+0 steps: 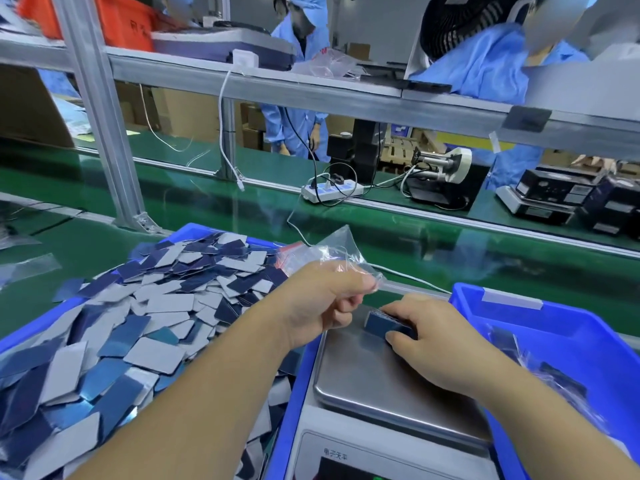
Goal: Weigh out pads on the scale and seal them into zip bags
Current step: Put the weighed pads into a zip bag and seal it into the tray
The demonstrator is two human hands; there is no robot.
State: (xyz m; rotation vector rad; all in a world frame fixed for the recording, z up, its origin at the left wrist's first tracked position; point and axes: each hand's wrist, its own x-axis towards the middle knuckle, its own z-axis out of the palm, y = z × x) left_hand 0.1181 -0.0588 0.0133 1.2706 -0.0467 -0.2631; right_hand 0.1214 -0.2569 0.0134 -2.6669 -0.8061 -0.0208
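My left hand [318, 303] pinches a crumpled clear zip bag [334, 252]; my right hand [431, 336] grips a half-hidden dark blue pad stack [381, 323] on the steel scale pan [367, 375]

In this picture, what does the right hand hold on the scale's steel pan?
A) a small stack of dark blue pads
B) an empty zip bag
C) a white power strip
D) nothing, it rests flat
A: the right hand has its fingers and thumb curled round a small stack of dark blue pads at the far edge of the scale's steel pan, while the clear zip bag is pinched in the left hand.
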